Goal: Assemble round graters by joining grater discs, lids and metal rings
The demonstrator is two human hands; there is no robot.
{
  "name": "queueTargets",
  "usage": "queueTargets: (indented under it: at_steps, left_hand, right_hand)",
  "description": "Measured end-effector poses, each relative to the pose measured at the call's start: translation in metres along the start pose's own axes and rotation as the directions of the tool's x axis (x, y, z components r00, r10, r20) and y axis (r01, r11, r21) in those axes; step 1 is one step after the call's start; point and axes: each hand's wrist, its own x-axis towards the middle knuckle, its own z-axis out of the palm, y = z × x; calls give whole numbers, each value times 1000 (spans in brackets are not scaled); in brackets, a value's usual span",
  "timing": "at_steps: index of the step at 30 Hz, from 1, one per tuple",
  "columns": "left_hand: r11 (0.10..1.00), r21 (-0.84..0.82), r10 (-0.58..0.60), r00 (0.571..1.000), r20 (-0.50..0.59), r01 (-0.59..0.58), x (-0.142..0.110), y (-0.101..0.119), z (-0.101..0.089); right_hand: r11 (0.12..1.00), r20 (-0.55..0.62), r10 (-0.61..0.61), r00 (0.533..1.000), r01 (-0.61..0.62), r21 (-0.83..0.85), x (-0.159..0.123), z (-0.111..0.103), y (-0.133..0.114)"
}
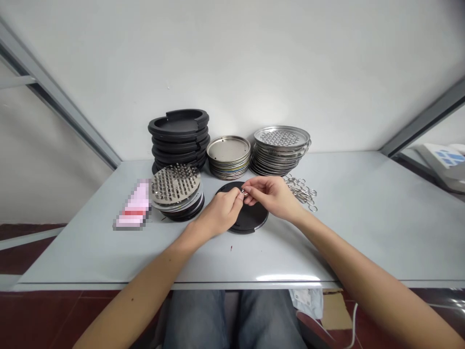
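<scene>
Over a round black disc on the table, my two hands meet fingertip to fingertip. My left hand is closed in a pinch on one side of a small shiny metal ring. On its other side, the thumb and fingers of my right hand pinch it too. Fingertips cover much of the ring, so its full shape is hidden. Just right of my right hand lies a loose pile of metal rings, some with a thin stem.
Behind are stacks of black rimmed discs, plain metal discs and perforated metal discs. A spiked grater disc tops a stack at left, beside a blurred pink item. Grey frame bars flank the white table.
</scene>
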Motion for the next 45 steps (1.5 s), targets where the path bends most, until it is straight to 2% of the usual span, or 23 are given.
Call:
queueTargets:
  at_steps: [4, 8, 10, 12, 15, 17, 18, 21, 23, 24, 26, 30, 34, 37, 39, 41, 45]
  left_hand:
    - [934, 357, -45, 995, 92, 9, 0, 7, -3]
    - [869, 494, -92, 986, 139, 11, 0, 12, -2]
    - [866, 500, -105, 985, 134, 24, 1, 12, -1]
    - [870, 490, -119, 986, 114, 49, 1, 11, 1]
    - [883, 460, -143, 987, 74, 93, 2, 8, 3]
    - [894, 432, -158, 986, 48, 122, 2, 7, 3]
    - [900, 416, -161, 986, 40, 131, 2, 7, 3]
    - [921, 363, -160, 987, 24, 140, 1, 8, 4]
    - [936, 320, -158, 987, 15, 145, 0, 8, 6]
    - [943, 298, -158, 987, 10, 148, 0, 9, 6]
    - [955, 256, -154, 988, -2, 149, 0, 8, 8]
    - [977, 135, -158, 986, -46, 163, 0, 3, 11]
    - [982, -150, -135, 984, -116, 117, 1, -2, 12]
    - [918, -396, -86, 990, -116, 33, 2, -2, 10]
    - [872, -488, -82, 993, -89, 28, 2, 0, 7]
    - [885, -465, -79, 994, -80, 33, 1, 0, 5]
    - [970, -241, 7, 992, -128, -38, 1, -4, 3]
  right_hand:
    - [994, -12, -89, 996, 88, -68, -2, 4, 5]
    - [973, -1, -134, 991, 131, -192, -4, 7, 7]
    - [948, -10, -174, 985, 164, -274, -5, 7, 8]
    - [881, -20, -253, 967, 222, -417, -6, 6, 9]
    - [665, -11, -438, 899, 316, -677, -8, 6, 14]
    - [535, 11, -545, 838, 358, -766, -9, 7, 18]
    - [499, 18, -585, 811, 377, -780, -9, 7, 20]
    - [466, 8, -666, 746, 425, -776, -10, 9, 23]
    - [448, 9, -683, 731, 427, -786, -10, 11, 25]
    - [438, 17, -675, 738, 419, -795, -10, 11, 26]
    - [442, 35, -631, 775, 397, -804, -10, 12, 27]
    - [550, 4, -547, 837, 363, -752, -10, 14, 29]
    - [551, -40, -552, 833, 328, -767, -10, 14, 30]
    - [532, -66, -580, 812, 317, -785, -11, 12, 31]
    - [545, -89, -601, 794, 327, -772, -10, 10, 30]
    - [579, -108, -592, 799, 329, -746, -9, 7, 29]
    - [636, -97, -521, 848, 309, -707, -6, 0, 27]
